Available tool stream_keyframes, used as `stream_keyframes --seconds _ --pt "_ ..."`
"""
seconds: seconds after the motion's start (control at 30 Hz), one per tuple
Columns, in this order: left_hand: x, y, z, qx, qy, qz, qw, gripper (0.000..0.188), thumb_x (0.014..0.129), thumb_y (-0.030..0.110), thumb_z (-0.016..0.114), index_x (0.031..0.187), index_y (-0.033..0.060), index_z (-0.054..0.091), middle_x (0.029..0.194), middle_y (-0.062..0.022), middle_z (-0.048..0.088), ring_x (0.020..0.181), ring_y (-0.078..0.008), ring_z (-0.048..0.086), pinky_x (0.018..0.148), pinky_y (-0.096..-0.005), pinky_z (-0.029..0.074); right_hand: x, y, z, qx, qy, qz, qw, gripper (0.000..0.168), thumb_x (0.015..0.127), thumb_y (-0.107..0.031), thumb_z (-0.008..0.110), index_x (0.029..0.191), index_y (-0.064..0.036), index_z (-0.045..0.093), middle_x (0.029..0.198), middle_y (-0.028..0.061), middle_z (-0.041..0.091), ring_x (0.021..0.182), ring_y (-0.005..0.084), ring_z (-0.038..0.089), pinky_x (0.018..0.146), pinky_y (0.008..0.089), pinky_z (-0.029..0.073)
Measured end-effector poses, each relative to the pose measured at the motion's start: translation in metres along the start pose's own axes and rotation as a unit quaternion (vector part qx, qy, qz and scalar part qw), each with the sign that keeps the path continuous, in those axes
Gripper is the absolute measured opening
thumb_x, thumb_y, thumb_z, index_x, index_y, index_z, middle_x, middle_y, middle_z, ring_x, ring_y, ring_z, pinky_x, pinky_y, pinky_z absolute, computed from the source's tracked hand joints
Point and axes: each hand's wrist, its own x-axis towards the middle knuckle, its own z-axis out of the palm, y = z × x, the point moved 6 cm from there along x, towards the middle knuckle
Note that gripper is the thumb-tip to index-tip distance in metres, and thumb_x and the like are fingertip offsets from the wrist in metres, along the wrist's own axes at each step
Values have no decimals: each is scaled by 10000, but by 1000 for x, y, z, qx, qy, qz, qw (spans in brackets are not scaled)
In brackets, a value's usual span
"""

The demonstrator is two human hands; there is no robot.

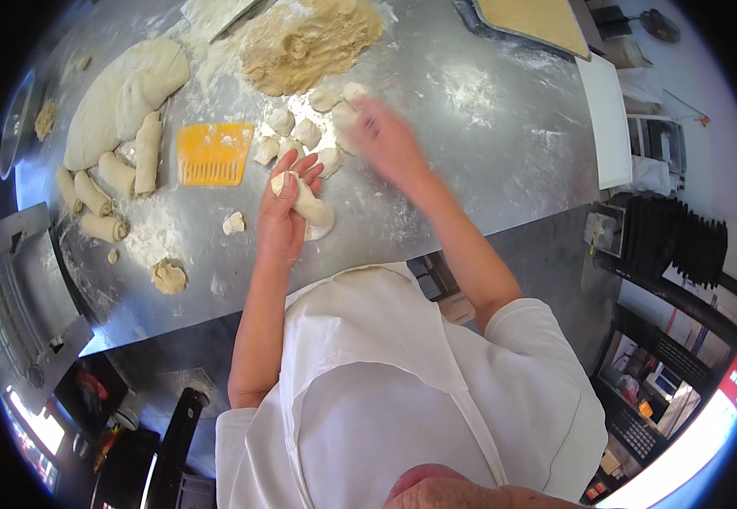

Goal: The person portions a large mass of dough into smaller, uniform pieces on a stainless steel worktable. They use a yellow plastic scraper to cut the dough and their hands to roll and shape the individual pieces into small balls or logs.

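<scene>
My left hand [287, 207] is closed around a thick rope of white dough [312, 209], whose torn end shows near the thumb. My right hand [378, 137], blurred, is over the right side of a group of small dough pieces [307, 133]; whether it holds anything cannot be told. Left of these pieces lies a yellow toothed dough scraper [214, 154]. A large mass of smooth dough [123, 95] rests farther left, with several rolled dough pieces [102, 227] below it. A small dough scrap [233, 223] lies left of my left hand.
A floury tan dough mound [308, 41] sits at the back of the metal worktable [502, 159]. A tray with a flat yellowish sheet [534, 22] stands at the back right. Another dough lump [169, 277] lies near the front edge. A metal machine [31, 305] adjoins the table's left side.
</scene>
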Motion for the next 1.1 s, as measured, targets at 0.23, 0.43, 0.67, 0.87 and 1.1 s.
stream_keyframes --seconds 0.23,0.43,0.67,0.87,1.1 --pt "-14 0 32 243 -156 -5 957 882 950 341 717 1613 32 224 1550 -198 449 1408 -318 463 1160 -416 365 -77 -25 31 92 -74 91 989 323 923 -284 728 1097 -65 567 936 99 669 877 214 678 766 375 526" --pt "-18 -6 32 465 -222 -33 856 475 846 63 732 1289 -14 578 1119 -172 712 1015 -306 686 888 -378 531 -109 -69 22 -182 30 -122 975 314 928 -299 731 1116 -80 609 1040 108 684 917 275 686 775 367 537" --pt "-8 -22 18 467 -189 -67 861 240 857 15 691 1089 9 633 891 -97 696 752 -165 649 698 -334 535 -94 -51 35 -129 60 -107 984 299 922 -340 709 1090 -107 629 936 119 707 831 368 671 745 399 535" --pt "-57 5 78 529 -265 218 776 262 915 113 737 1156 84 638 925 -72 684 792 -150 642 722 -319 521 -19 35 14 -136 172 66 973 315 938 -337 701 1038 -63 583 876 132 700 787 369 664 719 411 522" --pt "-18 1 19 226 -40 -20 973 435 1037 220 619 1407 36 482 916 -53 624 850 -129 600 802 -305 508 21 47 -25 -162 198 -73 964 373 962 -377 690 1076 -40 581 1071 220 657 982 384 646 852 462 509"
